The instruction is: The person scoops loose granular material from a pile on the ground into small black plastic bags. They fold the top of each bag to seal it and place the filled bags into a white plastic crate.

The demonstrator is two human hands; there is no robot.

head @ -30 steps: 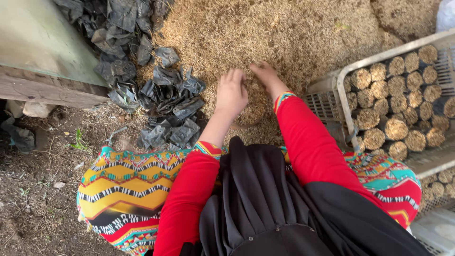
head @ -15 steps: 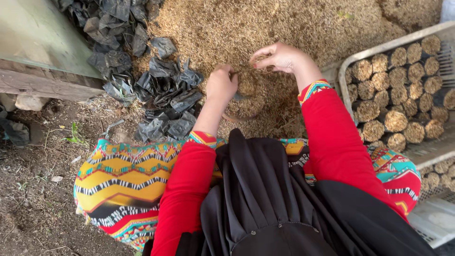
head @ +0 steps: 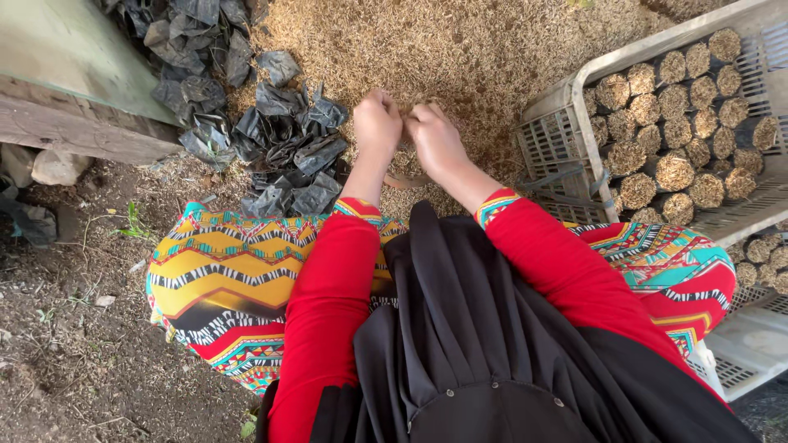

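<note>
My left hand and my right hand meet knuckle to knuckle over a heap of tan husk. Both have their fingers curled down onto a small husk-filled bag. Only its brownish lower edge shows beneath them. Red sleeves with patterned cuffs cover both arms. A pile of empty, crumpled black plastic bags lies just left of my left hand.
A grey plastic crate at the right holds several rows of filled bags, standing upright. A second crate sits at the lower right. A green board on a wooden beam borders the left, with bare soil below it.
My right hand has come back from the husk heap to join my left hand. Both hands now close together over the small bag, nearer my lap.
</note>
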